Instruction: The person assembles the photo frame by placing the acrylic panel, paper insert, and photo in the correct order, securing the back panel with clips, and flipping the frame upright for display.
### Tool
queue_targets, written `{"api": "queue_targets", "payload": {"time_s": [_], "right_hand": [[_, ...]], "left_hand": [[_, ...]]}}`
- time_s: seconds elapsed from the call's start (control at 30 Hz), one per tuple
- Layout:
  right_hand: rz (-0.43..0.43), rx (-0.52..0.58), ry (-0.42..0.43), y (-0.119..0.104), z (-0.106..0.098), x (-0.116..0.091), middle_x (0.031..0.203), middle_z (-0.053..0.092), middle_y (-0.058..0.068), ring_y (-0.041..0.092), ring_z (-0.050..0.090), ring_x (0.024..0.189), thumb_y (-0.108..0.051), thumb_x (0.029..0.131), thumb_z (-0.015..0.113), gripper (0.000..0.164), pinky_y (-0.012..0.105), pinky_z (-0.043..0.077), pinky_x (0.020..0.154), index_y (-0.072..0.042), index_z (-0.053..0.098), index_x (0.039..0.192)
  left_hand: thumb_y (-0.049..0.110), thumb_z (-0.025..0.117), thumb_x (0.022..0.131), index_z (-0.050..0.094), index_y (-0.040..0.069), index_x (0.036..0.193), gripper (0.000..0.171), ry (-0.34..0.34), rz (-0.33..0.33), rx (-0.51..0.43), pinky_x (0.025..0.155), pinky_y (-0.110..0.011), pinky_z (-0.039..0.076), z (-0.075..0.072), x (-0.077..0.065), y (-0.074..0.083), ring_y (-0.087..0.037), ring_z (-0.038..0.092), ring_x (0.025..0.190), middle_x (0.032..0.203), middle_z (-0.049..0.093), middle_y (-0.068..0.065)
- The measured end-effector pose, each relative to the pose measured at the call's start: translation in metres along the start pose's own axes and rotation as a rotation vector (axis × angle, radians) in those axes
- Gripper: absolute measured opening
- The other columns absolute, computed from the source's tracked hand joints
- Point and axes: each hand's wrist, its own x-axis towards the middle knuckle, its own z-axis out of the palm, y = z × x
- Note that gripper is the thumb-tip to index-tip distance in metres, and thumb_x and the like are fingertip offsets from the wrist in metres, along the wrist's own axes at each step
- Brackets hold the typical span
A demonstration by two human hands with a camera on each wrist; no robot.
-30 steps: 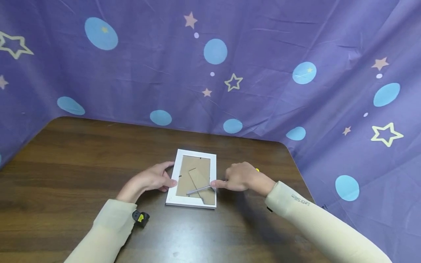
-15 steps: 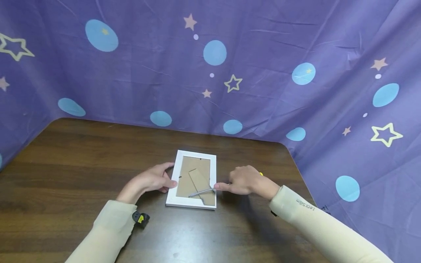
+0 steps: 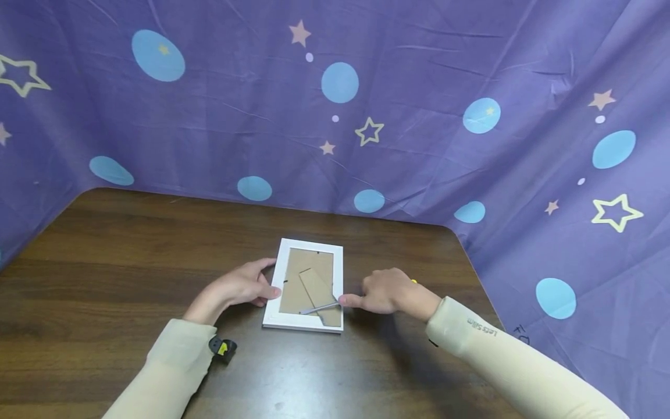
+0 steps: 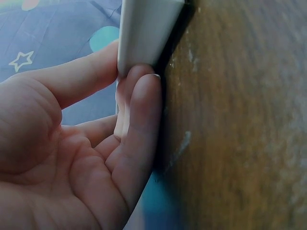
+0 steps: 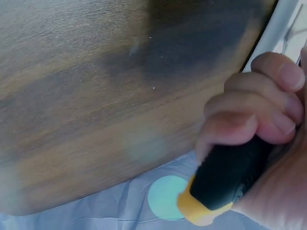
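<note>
A white picture frame lies back side up on the table, showing its brown backing board and a slanted stand leg. My left hand grips the frame's left edge, thumb on top and fingertips against its side; the left wrist view shows these fingers low by the tabletop. My right hand is wrapped round the black and yellow handle of a screwdriver. Its metal shaft reaches over the frame's right border, with the tip over the lower part of the backing.
The brown wooden table extends around the frame on all sides. Behind it and to the right hangs a purple curtain with stars and blue dots. A black strap piece with yellow sits at the left wrist.
My right hand has shifted slightly right and toward me, and the screwdriver's tip has slid a little lower on the backing. My left hand and the frame have stayed nearly still.
</note>
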Motion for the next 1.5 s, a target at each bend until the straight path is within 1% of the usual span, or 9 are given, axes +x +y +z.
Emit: {"api": "queue_targets", "payload": {"time_s": [0.17,0.33,0.43,0.53,0.7,0.87,1.03,1.27,1.5], "right_hand": [[0.053,0.092,-0.100,-0.007,0.004,0.000,0.102,0.077,0.000,0.018,0.071,0.102,-0.092,0.091,0.033,0.088,0.042,0.058,0.088,-0.017,0.079,0.098],[0.070,0.179,-0.196,-0.010,0.004,0.001,0.133,0.073,0.005,0.025,0.064,0.130,-0.093,0.092,0.031,0.097,0.048,0.051,0.108,-0.015,0.076,0.129],[0.068,0.203,-0.227,-0.010,0.003,0.001,0.126,0.074,0.004,0.024,0.066,0.126,-0.090,0.094,0.032,0.092,0.048,0.052,0.108,-0.014,0.078,0.120],[0.067,0.242,-0.245,-0.011,0.006,-0.001,0.102,0.073,0.002,0.021,0.069,0.108,-0.086,0.097,0.034,0.087,0.044,0.053,0.102,-0.011,0.077,0.094],[0.050,0.243,-0.159,-0.010,0.016,-0.007,0.078,0.062,0.000,0.018,0.063,0.080,-0.086,0.097,0.036,0.082,0.041,0.055,0.084,-0.013,0.068,0.074],[0.070,0.223,0.018,0.007,0.025,-0.012,0.070,0.058,-0.002,0.016,0.059,0.069,-0.091,0.093,0.035,0.082,0.041,0.054,0.070,-0.018,0.063,0.066],[0.161,0.275,0.093,0.039,0.025,-0.015,0.068,0.056,-0.002,0.017,0.059,0.068,-0.093,0.092,0.032,0.086,0.042,0.053,0.071,-0.017,0.063,0.065],[0.204,0.279,0.084,0.067,0.031,-0.016,0.082,0.068,0.001,0.018,0.066,0.081,-0.092,0.092,0.030,0.088,0.048,0.055,0.080,-0.017,0.073,0.079],[0.196,0.300,0.050,0.067,0.037,-0.011,0.076,0.063,0.000,0.018,0.061,0.076,-0.092,0.093,0.031,0.084,0.042,0.052,0.075,-0.018,0.065,0.070]], "left_hand": [[0.008,0.078,0.095,0.023,-0.008,0.164,0.090,0.003,0.002,0.007,0.071,-0.034,0.060,-0.004,-0.002,-0.003,-0.024,0.064,0.076,0.087,0.062,-0.014],[0.007,0.078,0.095,0.023,-0.009,0.163,0.089,0.010,0.011,0.018,0.072,-0.034,0.060,-0.006,-0.003,-0.006,-0.023,0.064,0.075,0.086,0.061,-0.014],[0.007,0.078,0.095,0.024,-0.009,0.163,0.088,0.013,0.018,0.017,0.071,-0.034,0.060,-0.005,-0.003,-0.006,-0.022,0.064,0.074,0.085,0.062,-0.013],[0.006,0.078,0.095,0.024,-0.009,0.163,0.088,0.018,0.017,0.013,0.071,-0.034,0.060,-0.004,-0.003,-0.006,-0.022,0.065,0.074,0.083,0.063,-0.013],[0.006,0.078,0.095,0.025,-0.009,0.163,0.088,0.015,0.007,0.011,0.071,-0.034,0.060,-0.002,-0.002,-0.008,-0.023,0.065,0.075,0.084,0.064,-0.014],[0.008,0.078,0.095,0.025,-0.007,0.163,0.088,0.003,0.001,0.006,0.072,-0.034,0.061,0.001,-0.001,-0.008,-0.023,0.065,0.075,0.085,0.064,-0.014],[0.009,0.078,0.095,0.025,-0.006,0.164,0.088,0.002,-0.009,0.001,0.073,-0.034,0.061,0.001,0.000,-0.006,-0.023,0.065,0.076,0.086,0.064,-0.014],[0.009,0.078,0.095,0.025,-0.005,0.165,0.088,0.002,-0.009,0.001,0.074,-0.034,0.061,0.002,0.002,-0.004,-0.023,0.066,0.077,0.087,0.064,-0.014],[0.008,0.078,0.095,0.024,-0.006,0.164,0.089,0.001,0.006,-0.007,0.073,-0.034,0.061,0.001,0.003,-0.005,-0.024,0.066,0.076,0.087,0.064,-0.014]]}}
